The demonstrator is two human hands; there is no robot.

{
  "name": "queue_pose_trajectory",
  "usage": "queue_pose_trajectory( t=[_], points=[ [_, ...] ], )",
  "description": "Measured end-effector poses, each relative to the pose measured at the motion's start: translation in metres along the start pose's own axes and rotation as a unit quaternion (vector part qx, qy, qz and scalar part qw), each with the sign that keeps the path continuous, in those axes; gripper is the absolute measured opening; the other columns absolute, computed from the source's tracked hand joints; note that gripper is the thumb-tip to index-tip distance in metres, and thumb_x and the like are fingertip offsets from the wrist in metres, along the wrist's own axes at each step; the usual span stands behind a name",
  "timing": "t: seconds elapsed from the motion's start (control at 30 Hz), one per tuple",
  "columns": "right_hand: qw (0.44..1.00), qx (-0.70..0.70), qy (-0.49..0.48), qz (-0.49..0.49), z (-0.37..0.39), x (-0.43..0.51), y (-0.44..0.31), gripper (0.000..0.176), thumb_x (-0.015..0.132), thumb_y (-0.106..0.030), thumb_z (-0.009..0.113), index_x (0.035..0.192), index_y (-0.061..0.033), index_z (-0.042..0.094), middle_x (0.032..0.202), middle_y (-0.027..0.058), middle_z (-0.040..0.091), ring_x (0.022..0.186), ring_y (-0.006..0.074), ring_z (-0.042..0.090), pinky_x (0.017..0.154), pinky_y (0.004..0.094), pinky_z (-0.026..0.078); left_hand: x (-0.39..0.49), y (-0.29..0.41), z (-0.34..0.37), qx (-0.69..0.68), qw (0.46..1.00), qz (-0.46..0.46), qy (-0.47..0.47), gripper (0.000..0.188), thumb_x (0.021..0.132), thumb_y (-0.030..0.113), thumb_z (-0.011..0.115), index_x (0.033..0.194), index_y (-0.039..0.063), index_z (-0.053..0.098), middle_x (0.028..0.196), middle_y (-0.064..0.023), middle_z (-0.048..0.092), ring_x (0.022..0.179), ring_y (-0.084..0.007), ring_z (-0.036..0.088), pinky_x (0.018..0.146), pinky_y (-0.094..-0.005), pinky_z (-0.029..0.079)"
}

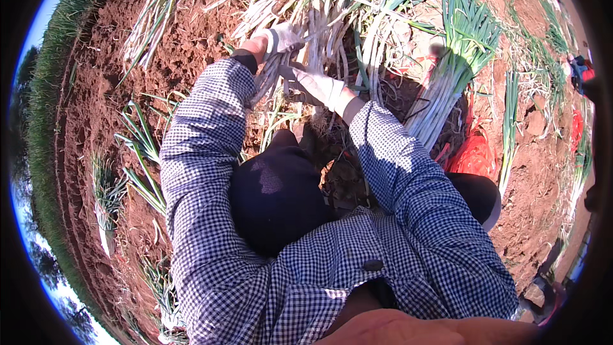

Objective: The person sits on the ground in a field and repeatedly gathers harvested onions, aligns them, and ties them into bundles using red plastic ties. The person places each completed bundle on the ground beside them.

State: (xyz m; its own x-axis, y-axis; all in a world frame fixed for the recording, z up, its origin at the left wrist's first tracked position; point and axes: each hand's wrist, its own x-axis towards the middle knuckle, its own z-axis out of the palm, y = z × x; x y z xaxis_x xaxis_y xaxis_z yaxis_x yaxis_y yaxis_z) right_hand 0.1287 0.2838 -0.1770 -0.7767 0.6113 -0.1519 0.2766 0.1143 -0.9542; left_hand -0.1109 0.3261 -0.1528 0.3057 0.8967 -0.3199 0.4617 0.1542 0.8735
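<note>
My left hand (282,40), in a pale work glove, is closed around several spring onion stalks (269,76) whose white lower ends hang below it. My right hand (318,87), also gloved, reaches in from the right with its fingertips at those stalks; whether they pinch any is hard to see. Just beyond both hands lies a loose heap of spring onions (316,19), leaves pointing away and pale stems towards me. To the right rests a thick, neatly gathered spring onion bundle (445,72), its green tops farthest from me.
Red plastic strapping (474,155) lies beside my right knee. More spring onions (155,24) lie on the reddish soil (115,52) at the left, and a small bundle (105,201) sits lower down. A standing green crop (48,120) borders the far left. Another person (580,74) is at the right edge.
</note>
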Motion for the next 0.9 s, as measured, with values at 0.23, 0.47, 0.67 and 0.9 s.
queue_pose_trajectory(
  t=[0.23, 0.47, 0.67, 0.9],
  points=[
    [0.691, 0.713, 0.101, 0.063, -0.025, 0.032, -0.009, 0.077, 0.091, -0.055, 0.063, 0.132, 0.0069, 0.043, 0.135, 0.0244, 0.048, 0.12, 0.0379, 0.054, 0.105, 0.0586, 0.043, -0.071, 0.105, -0.021, -0.05, 0.999, 0.007, -0.015, 0.028, 0.091, 0.025, 0.071, 0.103, -0.001, 0.069, 0.09, -0.0082, 0.069, 0.074, -0.0126, 0.064, 0.063, -0.0275, 0.053],
    [0.749, 0.628, 0.205, -0.035, -0.063, 0.092, -0.024, 0.056, 0.095, -0.048, 0.056, 0.129, -0.0041, 0.056, 0.122, 0.0151, 0.063, 0.105, 0.035, 0.063, 0.094, 0.0495, 0.051, -0.21, 0.16, -0.008, -0.026, 0.989, -0.143, -0.023, 0.046, 0.086, 0.013, 0.072, 0.124, -0.006, 0.054, 0.078, -0.0038, 0.062, 0.056, -0.0112, 0.058, 0.051, -0.0247, 0.051],
    [0.877, 0.402, 0.257, -0.053, -0.141, 0.079, 0.002, 0.067, 0.09, -0.06, 0.058, 0.13, -0.0074, 0.049, 0.114, 0.021, 0.062, 0.094, 0.0402, 0.065, 0.082, 0.0554, 0.056, -0.525, 0.155, -0.046, -0.07, 0.928, -0.067, 0.36, 0.063, 0.091, 0.008, 0.059, 0.148, -0.003, 0.034, 0.094, -0.0097, 0.061, 0.059, -0.0069, 0.049, 0.049, -0.021, 0.042],
    [0.835, 0.513, 0.148, 0.133, -0.091, 0.04, -0.023, 0.099, 0.091, -0.049, 0.062, 0.154, 0.0011, 0.005, 0.161, 0.0193, 0.013, 0.146, 0.0416, 0.022, 0.112, 0.0665, 0.029, -0.484, -0.163, 0.153, -0.223, 0.85, -0.248, 0.407, 0.046, 0.091, 0.004, 0.065, 0.134, 0.005, 0.048, 0.1, -0.0019, 0.061, 0.075, -0.0085, 0.056, 0.065, -0.0239, 0.049]
  ],
)
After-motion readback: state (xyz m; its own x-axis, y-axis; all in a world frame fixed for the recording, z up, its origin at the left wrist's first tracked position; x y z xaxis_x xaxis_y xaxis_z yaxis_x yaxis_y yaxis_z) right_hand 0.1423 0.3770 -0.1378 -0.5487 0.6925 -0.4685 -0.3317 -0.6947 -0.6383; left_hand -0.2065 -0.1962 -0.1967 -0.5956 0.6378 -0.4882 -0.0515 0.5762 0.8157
